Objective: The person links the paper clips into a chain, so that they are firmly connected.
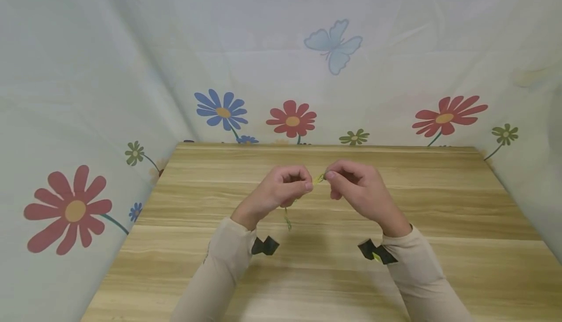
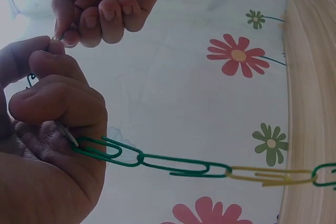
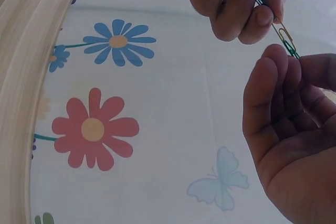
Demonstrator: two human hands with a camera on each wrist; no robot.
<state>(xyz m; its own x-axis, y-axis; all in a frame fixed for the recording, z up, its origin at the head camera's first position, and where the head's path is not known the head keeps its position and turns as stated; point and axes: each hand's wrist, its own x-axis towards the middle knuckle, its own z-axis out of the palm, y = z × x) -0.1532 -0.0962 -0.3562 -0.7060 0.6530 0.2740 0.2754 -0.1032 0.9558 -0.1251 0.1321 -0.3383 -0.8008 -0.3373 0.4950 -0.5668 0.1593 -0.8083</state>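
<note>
A chain of linked green and yellow paper clips [image 2: 181, 165] hangs out of my left hand [image 1: 287, 184], its lower end dangling above the table. Between left thumb and index finger I pinch a yellow paper clip [image 3: 284, 36] at the upper end of the chain. My right hand [image 1: 361, 185] faces it a short way off and pinches a green paper clip [image 3: 292, 50] between thumb and fingertips. The green clip meets the yellow one; whether they are fully linked I cannot tell. Part of the chain is hidden inside the left palm.
Below both hands lies a wood-grain table [image 1: 307, 283]. A pale cloth backdrop [image 1: 246, 29] printed with flowers and a butterfly stands behind it and along its sides. Black wrist mounts [image 1: 265, 246] stick out from the beige sleeves [image 1: 219, 268].
</note>
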